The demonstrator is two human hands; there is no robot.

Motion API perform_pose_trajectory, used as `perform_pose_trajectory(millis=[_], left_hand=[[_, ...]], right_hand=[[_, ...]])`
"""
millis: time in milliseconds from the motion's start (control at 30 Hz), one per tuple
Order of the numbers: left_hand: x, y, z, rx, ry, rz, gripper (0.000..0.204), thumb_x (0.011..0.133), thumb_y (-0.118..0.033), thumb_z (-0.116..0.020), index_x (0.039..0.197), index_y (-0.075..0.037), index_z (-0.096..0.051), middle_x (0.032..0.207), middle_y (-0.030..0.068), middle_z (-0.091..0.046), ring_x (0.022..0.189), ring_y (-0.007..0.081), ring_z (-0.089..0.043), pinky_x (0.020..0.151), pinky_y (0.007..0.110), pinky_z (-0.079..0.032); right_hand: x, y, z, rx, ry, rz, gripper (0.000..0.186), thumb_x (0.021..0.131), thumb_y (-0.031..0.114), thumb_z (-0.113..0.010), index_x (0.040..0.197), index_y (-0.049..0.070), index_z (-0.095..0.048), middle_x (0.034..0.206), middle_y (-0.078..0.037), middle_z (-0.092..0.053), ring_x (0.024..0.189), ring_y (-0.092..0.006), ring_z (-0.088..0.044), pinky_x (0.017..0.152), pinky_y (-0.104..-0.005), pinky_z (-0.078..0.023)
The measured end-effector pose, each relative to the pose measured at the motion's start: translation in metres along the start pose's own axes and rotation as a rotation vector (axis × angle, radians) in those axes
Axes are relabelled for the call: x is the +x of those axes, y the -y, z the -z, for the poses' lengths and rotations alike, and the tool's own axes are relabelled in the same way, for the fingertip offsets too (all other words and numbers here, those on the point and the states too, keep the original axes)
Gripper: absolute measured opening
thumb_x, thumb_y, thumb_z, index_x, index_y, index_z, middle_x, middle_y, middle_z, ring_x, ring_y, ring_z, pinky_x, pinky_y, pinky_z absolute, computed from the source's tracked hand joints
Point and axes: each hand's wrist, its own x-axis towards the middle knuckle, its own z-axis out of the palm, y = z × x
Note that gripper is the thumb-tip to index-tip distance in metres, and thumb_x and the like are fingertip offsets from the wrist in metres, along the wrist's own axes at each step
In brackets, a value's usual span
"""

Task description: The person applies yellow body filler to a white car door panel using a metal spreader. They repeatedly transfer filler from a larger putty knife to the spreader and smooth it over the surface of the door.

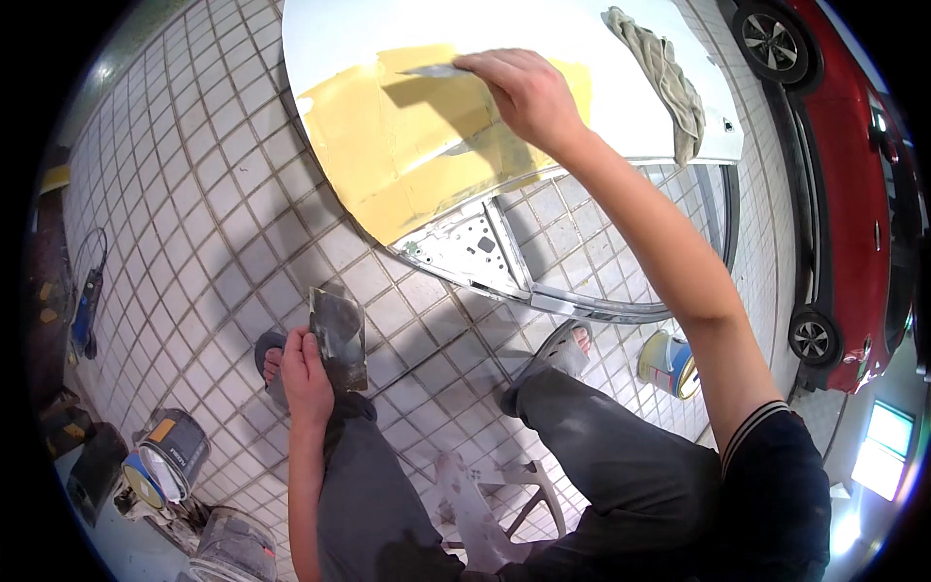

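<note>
A white car door point(640, 126) lies in front of me, a broad patch of yellow filler point(378, 145) over its near left part and its bare window frame point(582, 306) toward me. My right hand point(529, 92) grips a thin pale spreader point(427, 71) at a slant over the filler's upper part; I cannot tell whether its edge touches. Lower down, beside my left knee, my left hand point(310, 378) holds a dark, smeared rectangular plate point(339, 335) upright by its left edge. A crumpled grey cloth point(655, 78) rests on the door's right side.
A yellow-and-blue can point(667, 364) stands right of my feet. Several cans and buckets point(173, 454) crowd the lower left, below a blue power tool point(89, 310) with a cord. A stool point(465, 504) is between my legs. A red car point(853, 252) is parked at the far right.
</note>
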Motion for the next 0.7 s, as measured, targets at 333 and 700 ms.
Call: perform_pose_trajectory(millis=[333, 700], left_hand=[[0.000, 0.001, 0.002, -0.020, -0.033, -0.036, 0.027, 0.106, -0.020, -0.042, 0.109, 0.001, -0.058, 0.079, 0.0092, -0.057, 0.074, 0.0174, -0.052, 0.070, 0.031, -0.043], [-0.001, -0.003, 0.000, -0.043, -0.041, -0.013, 0.027, 0.106, -0.020, -0.042, 0.110, 0.001, -0.057, 0.081, 0.0094, -0.058, 0.076, 0.0172, -0.053, 0.072, 0.030, -0.044]], right_hand=[[0.046, -0.019, -0.057, -0.082, 0.142, -0.125, 0.026, 0.090, 0.007, -0.059, 0.112, 0.017, -0.070, 0.099, -0.006, -0.073, 0.089, -0.0283, -0.069, 0.077, -0.0391, -0.056], [0.002, 0.019, -0.053, 0.063, 0.116, -0.040, 0.031, 0.083, 0.003, -0.063, 0.112, 0.014, -0.070, 0.109, -0.004, -0.073, 0.099, -0.0261, -0.069, 0.079, -0.0351, -0.057]])
